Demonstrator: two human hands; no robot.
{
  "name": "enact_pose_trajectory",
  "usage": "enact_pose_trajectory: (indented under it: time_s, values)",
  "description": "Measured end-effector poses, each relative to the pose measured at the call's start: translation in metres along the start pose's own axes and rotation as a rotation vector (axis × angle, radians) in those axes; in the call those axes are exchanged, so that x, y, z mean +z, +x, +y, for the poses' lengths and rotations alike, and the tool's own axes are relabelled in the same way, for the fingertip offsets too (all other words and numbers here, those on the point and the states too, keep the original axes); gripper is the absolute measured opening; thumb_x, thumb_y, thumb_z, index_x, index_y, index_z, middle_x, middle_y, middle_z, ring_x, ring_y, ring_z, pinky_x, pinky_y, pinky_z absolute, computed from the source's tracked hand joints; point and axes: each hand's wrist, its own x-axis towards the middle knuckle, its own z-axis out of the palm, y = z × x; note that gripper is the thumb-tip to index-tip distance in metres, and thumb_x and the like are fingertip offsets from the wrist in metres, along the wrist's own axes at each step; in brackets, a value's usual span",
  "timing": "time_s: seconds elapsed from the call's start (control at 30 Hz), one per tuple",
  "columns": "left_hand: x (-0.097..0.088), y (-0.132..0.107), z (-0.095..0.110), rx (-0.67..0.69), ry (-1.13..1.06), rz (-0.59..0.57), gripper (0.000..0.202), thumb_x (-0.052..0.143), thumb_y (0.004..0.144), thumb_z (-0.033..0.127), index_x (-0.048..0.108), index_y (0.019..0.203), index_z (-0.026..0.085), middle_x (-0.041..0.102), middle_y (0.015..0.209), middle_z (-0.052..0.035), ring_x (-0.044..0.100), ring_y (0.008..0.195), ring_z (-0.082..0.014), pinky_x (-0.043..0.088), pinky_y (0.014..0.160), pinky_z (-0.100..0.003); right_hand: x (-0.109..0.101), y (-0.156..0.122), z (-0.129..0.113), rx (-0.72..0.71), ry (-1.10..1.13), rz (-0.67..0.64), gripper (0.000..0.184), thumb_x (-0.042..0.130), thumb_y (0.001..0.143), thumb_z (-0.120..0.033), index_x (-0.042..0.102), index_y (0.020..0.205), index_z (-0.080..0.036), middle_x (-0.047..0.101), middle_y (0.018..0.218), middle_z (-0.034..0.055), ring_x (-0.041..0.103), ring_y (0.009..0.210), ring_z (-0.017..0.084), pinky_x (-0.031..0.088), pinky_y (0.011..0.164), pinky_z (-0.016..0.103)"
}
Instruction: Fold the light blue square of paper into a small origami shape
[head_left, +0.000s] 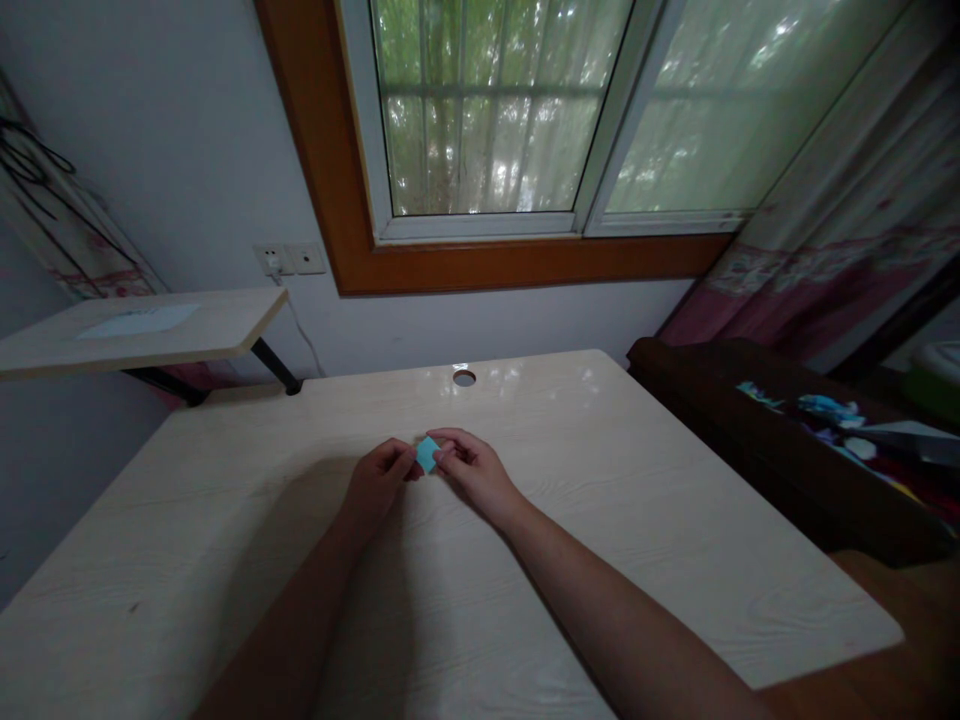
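Observation:
A small turquoise piece of paper [427,454], roughly diamond-shaped, is held between my two hands over the far half of the desk. My left hand [381,480] pinches its left edge between thumb and fingers. On the other side, my right hand [472,468] grips the right edge, its thumb in front and the index finger along the top. Fingertips cover parts of the paper, so whether it is folded in layers cannot be made out.
Pale wooden desk [600,520] under both arms, with a round cable hole [464,378] near its back edge. A raised shelf [217,330] on black legs stands at the back left. Beyond the right edge is a dark wooden piece of furniture [720,440] with assorted items on it.

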Motion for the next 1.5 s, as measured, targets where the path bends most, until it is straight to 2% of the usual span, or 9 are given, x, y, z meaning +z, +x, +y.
enact_pose_trajectory:
  time_s: [0.23,0.43,0.63,0.87,1.1,1.27,1.4,1.5]
  values:
    - [0.000,0.000,0.003,0.001,0.005,0.005,0.023,0.055,0.086,0.036,0.061,0.074,0.017,0.062,0.066,0.0005,0.057,0.064,-0.0134,0.044,0.065,-0.025,0.001,-0.001,0.000,0.005,0.022,-0.011,0.030,0.065,0.081,-0.028,0.066,0.110,-0.021,0.061,0.076,-0.0003,0.059,0.065,0.012,0.046,0.064,0.026]
    - [0.001,0.000,0.006,-0.004,0.008,0.019,0.024,0.055,0.085,0.037,0.061,0.074,0.017,0.062,0.065,0.0006,0.057,0.063,-0.0136,0.045,0.063,-0.025,0.001,-0.001,0.000,0.014,0.088,-0.012,0.027,0.068,0.080,-0.031,0.066,0.104,-0.021,0.064,0.082,0.0015,0.060,0.063,0.012,0.047,0.061,0.026]
    - [0.001,-0.001,0.008,0.004,0.015,0.003,0.025,0.054,0.086,0.037,0.061,0.073,0.017,0.061,0.066,0.0004,0.056,0.064,-0.0137,0.043,0.064,-0.025,0.001,0.000,0.005,0.038,0.104,0.006,0.019,0.070,0.078,-0.030,0.064,0.092,-0.018,0.062,0.066,-0.0013,0.060,0.060,0.013,0.046,0.061,0.026]
    - [0.000,-0.001,0.008,-0.006,-0.034,-0.031,0.029,0.050,0.088,0.039,0.062,0.075,0.016,0.061,0.068,-0.0007,0.056,0.066,-0.0141,0.044,0.066,-0.025,0.000,-0.002,0.005,0.048,0.060,-0.018,0.018,0.067,0.081,-0.030,0.066,0.093,-0.017,0.063,0.069,0.0005,0.060,0.064,0.014,0.046,0.064,0.027]
    - [0.003,0.001,-0.004,-0.076,-0.136,-0.092,0.023,0.063,0.080,0.039,0.062,0.075,0.016,0.064,0.072,-0.0010,0.061,0.071,-0.0153,0.049,0.070,-0.027,-0.001,-0.001,0.001,-0.025,0.074,0.021,0.031,0.070,0.079,-0.029,0.063,0.109,-0.023,0.061,0.083,0.0004,0.057,0.070,0.013,0.046,0.065,0.026]
    - [0.003,0.001,-0.005,-0.077,-0.085,-0.123,0.023,0.069,0.076,0.038,0.063,0.075,0.016,0.064,0.070,-0.0010,0.061,0.069,-0.0150,0.049,0.070,-0.027,0.000,0.001,0.002,-0.055,0.119,0.055,0.047,0.073,0.076,-0.030,0.055,0.119,-0.025,0.063,0.082,0.0002,0.059,0.072,0.015,0.046,0.068,0.029]
    - [0.004,0.002,-0.006,0.010,-0.051,-0.072,0.025,0.071,0.075,0.036,0.062,0.088,0.017,0.064,0.077,-0.0007,0.059,0.070,-0.0137,0.047,0.067,-0.025,0.000,0.002,0.004,-0.048,0.149,0.038,0.049,0.075,0.075,-0.031,0.053,0.118,-0.024,0.064,0.079,-0.0008,0.060,0.070,0.015,0.045,0.068,0.029]
    - [0.006,0.002,-0.008,0.073,-0.148,-0.034,0.040,0.073,0.074,0.031,0.053,0.107,0.021,0.064,0.087,-0.0015,0.061,0.077,-0.0144,0.048,0.071,-0.026,0.000,0.003,0.007,-0.042,0.158,0.044,0.047,0.076,0.075,-0.029,0.053,0.115,-0.024,0.064,0.076,-0.0023,0.059,0.068,0.014,0.045,0.067,0.028]
